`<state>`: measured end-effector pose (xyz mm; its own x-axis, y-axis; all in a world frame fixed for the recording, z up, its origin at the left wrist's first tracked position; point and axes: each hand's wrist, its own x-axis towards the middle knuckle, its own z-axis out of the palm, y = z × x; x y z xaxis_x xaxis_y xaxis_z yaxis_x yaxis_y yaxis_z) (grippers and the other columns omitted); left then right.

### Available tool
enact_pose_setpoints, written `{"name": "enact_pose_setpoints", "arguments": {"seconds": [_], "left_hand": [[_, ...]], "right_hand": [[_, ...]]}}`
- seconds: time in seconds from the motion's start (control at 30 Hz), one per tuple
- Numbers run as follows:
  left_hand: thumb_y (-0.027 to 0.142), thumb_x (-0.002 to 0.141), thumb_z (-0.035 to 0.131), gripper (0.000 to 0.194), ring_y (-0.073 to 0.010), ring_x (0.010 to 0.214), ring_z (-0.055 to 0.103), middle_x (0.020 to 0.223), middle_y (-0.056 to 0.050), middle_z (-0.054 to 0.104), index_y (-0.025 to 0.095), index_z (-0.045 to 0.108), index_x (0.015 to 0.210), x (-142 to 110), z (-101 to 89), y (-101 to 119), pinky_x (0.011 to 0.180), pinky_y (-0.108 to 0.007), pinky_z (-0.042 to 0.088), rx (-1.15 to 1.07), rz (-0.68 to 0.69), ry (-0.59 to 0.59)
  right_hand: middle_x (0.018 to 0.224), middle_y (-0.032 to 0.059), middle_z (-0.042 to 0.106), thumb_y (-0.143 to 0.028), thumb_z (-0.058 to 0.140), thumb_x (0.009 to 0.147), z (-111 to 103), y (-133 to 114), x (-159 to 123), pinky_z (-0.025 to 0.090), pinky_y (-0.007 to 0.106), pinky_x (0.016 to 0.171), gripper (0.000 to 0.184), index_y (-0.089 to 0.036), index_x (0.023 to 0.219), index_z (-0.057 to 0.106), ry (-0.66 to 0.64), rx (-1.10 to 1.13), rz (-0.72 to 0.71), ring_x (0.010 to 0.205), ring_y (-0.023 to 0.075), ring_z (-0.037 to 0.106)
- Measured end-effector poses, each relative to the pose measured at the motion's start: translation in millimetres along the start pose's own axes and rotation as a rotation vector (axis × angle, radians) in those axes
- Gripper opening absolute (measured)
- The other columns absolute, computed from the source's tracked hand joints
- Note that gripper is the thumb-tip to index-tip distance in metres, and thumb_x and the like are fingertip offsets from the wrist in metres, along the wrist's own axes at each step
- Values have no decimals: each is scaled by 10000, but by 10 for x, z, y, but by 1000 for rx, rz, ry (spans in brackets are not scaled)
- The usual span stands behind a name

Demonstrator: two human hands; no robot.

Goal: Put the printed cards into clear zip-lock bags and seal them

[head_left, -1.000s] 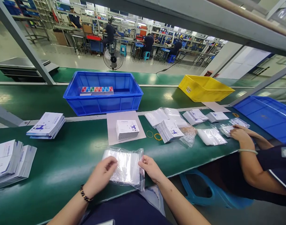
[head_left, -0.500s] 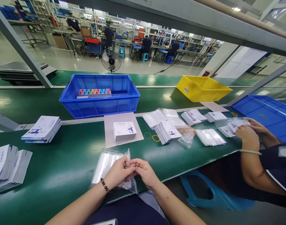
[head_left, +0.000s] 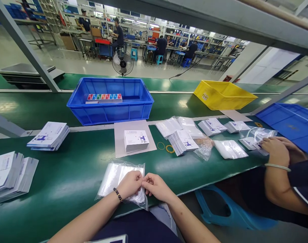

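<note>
The left hand [head_left: 130, 184] and right hand [head_left: 156, 186] meet, pinching the right edge of a clear plastic bag [head_left: 110, 179], glossy, crinkled, whitish in the middle and see-through at its margins, lying at the frame's lower centre on the green counter [head_left: 70, 179].

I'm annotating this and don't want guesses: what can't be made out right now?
- Whether the left hand and right hand pinch the bag's edge: head view, hidden by the hands themselves.
- Outer end of the left booklets: head view, cut off by the left edge.
- Small print on the middle booklets: head view, too small.
</note>
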<state>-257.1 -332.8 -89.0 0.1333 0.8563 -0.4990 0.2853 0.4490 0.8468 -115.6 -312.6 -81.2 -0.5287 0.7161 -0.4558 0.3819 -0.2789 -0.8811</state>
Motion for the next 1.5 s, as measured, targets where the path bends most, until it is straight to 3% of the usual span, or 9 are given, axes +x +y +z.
{"name": "enact_pose_setpoints", "arguments": {"seconds": [0.1, 0.17, 0.33, 0.6, 0.83, 1.07, 1.17, 1.27, 1.5], "left_hand": [[232, 681, 443, 105, -80, 295, 451, 375, 66, 469, 169, 430, 598, 41, 9, -10, 304, -151, 268, 10, -2, -20], [238, 688, 444, 113, -77, 286, 442, 376, 65, 472, 169, 428, 600, 60, 5, -16, 299, -151, 265, -11, -7, -45], [327, 712, 448, 210, -65, 266, 404, 366, 71, 452, 177, 399, 572, 80, -12, -37, 292, -154, 249, -75, 13, -92], [469, 706, 418, 334, -58, 262, 381, 366, 68, 429, 179, 389, 544, 78, -19, -2, 290, -166, 269, -157, -5, -134], [424, 751, 371, 310, -75, 257, 402, 359, 54, 456, 173, 408, 571, 91, -12, 28, 296, -172, 257, -119, -36, -153], [272, 723, 403, 196, -66, 277, 417, 374, 56, 470, 163, 435, 563, 99, -26, 59, 310, -162, 261, -56, -13, -171], [289, 727, 396, 214, -66, 305, 431, 384, 56, 465, 166, 428, 555, 72, -36, 74, 327, -163, 284, -72, 17, -183], [353, 728, 398, 252, -71, 330, 448, 410, 45, 486, 170, 412, 555, 35, -46, 65, 340, -167, 296, -137, 51, -196], [376, 741, 406, 292, -62, 332, 434, 411, 41, 478, 176, 370, 532, -107, -49, 90, 354, -162, 304, -156, 114, -54]], "right_hand": [[513, -64, 478, -197, 636, 596, -27, 24, 7, 340, 162, 441, 154, -147, 630, 494, -31, -67, -47, 472, 52, 436], [486, -63, 454, -189, 600, 627, -27, 33, 19, 320, 161, 432, 137, -145, 576, 480, -47, -100, -63, 454, 47, 410], [456, -50, 454, -330, 472, 743, -14, 46, 45, 320, 165, 376, 240, -145, 591, 496, -127, 6, -30, 389, 53, 406], [492, -30, 530, -485, 572, 669, 22, 66, 108, 330, 165, 362, 368, -138, 569, 501, -141, 121, -60, 358, 42, 422], [592, 17, 596, -562, 539, 674, -28, 57, 91, 415, 196, 438, 444, -120, 627, 542, -262, 273, -49, 468, 83, 525], [490, -9, 541, -557, 558, 662, -24, 122, 117, 421, 187, 397, 455, -107, 598, 539, -172, 282, 32, 398, 74, 507], [484, -20, 531, -558, 555, 667, -37, 126, 141, 410, 175, 373, 458, -106, 596, 534, -151, 289, 33, 375, 67, 503], [516, -21, 549, -533, 589, 654, -62, 114, 146, 435, 182, 411, 426, -110, 627, 542, -249, 311, -6, 411, 73, 531], [464, -29, 526, -558, 556, 670, 34, 39, 125, 382, 183, 390, 435, -138, 571, 504, -223, 334, -126, 376, 66, 476]]}}
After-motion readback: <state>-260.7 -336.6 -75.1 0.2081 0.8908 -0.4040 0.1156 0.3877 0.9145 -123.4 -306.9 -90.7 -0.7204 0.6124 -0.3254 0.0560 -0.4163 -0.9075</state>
